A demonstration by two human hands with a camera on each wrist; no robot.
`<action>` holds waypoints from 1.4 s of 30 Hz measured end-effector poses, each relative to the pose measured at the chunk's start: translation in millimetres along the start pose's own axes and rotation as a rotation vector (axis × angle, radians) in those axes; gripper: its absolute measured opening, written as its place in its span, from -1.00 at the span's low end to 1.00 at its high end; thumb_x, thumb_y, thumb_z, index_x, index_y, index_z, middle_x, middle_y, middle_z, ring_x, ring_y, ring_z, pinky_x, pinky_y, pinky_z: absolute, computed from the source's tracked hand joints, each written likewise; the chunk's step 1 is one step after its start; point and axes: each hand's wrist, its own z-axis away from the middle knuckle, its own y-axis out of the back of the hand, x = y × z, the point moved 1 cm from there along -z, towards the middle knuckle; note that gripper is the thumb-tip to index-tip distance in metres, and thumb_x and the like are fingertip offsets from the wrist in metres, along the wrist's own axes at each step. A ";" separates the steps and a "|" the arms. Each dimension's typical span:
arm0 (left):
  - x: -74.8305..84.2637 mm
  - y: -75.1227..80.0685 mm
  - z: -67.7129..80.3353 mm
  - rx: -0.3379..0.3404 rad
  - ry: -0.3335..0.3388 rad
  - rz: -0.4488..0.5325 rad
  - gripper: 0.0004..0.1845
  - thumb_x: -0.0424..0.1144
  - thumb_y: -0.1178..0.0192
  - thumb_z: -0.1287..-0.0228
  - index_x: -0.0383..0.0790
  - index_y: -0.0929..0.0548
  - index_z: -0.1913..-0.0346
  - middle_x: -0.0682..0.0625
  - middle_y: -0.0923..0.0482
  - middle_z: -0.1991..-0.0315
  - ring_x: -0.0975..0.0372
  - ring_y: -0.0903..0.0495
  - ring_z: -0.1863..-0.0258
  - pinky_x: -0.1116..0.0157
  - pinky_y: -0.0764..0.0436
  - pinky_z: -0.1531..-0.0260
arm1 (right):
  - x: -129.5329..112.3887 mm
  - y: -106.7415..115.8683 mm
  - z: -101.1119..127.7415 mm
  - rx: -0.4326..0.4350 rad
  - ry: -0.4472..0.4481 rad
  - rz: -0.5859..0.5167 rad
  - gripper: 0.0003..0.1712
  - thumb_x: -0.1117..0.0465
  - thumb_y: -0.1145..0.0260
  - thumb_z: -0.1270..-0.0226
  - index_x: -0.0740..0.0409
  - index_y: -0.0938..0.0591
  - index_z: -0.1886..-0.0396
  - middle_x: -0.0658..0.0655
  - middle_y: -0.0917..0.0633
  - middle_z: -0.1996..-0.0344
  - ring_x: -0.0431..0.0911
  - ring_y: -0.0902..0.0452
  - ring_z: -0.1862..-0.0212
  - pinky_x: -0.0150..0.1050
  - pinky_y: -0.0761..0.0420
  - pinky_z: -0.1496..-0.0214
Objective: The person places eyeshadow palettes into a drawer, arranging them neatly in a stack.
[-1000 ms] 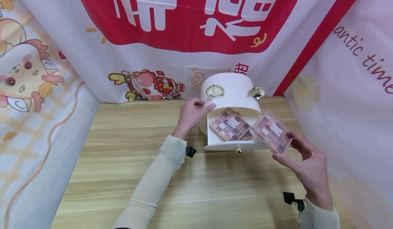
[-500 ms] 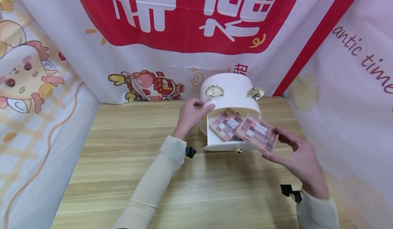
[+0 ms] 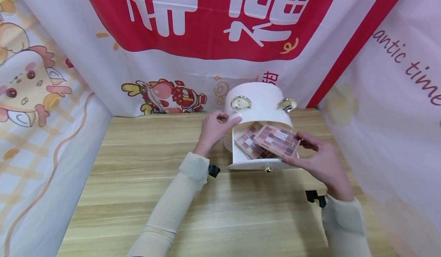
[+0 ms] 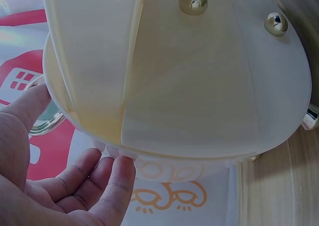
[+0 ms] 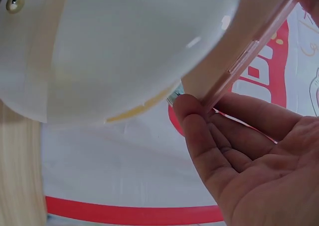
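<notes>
Head view shows the right hand (image 3: 322, 161) pinching an eyeshadow palette (image 3: 277, 139) by its near right edge, fingers curled along that side, holding it tilted just above a second palette (image 3: 249, 142) in the open drawer (image 3: 255, 164). Thin, stiff and light, the palette looks slick and breakable, best held by its edges. The left hand (image 3: 213, 128) steadies the white cosmetic box (image 3: 262, 103) at its left side, fingertips touching, loosely curled.
</notes>
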 end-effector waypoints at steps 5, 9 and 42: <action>0.0 0.9 -0.5 -0.010 0.011 0.001 -0.28 0.36 -0.43 0.01 -0.18 -0.63 0.01 0.02 -0.60 0.11 0.16 -0.61 0.20 0.23 -0.67 0.22 | -4.2 -9.0 -10.3 0.003 0.030 0.026 0.10 -0.25 -0.69 0.18 0.13 -0.53 -0.37 0.14 -0.63 -0.17 0.13 -0.51 -0.11 -0.04 -0.51 0.07; 0.8 2.5 -0.2 -0.015 0.018 0.011 -0.27 0.36 -0.44 0.01 -0.18 -0.62 0.00 0.01 -0.60 0.10 0.16 -0.63 0.25 0.24 -0.68 0.27 | -10.0 -14.4 -16.2 -0.011 0.043 0.044 0.12 -0.30 -0.67 0.20 0.11 -0.53 -0.37 0.15 -0.65 -0.15 0.16 -0.52 -0.13 -0.01 -0.53 0.07; 0.4 3.2 -3.2 -0.038 0.031 0.008 -0.23 0.40 -0.44 0.06 -0.15 -0.62 -0.02 0.00 -0.59 0.06 0.16 -0.62 0.21 0.25 -0.67 0.25 | -17.7 -22.3 -13.6 0.155 -0.069 -0.276 -0.20 -0.02 -0.54 -0.21 0.29 -0.51 -0.34 0.25 -0.60 -0.20 0.03 -0.53 -0.13 -0.21 -0.58 -0.14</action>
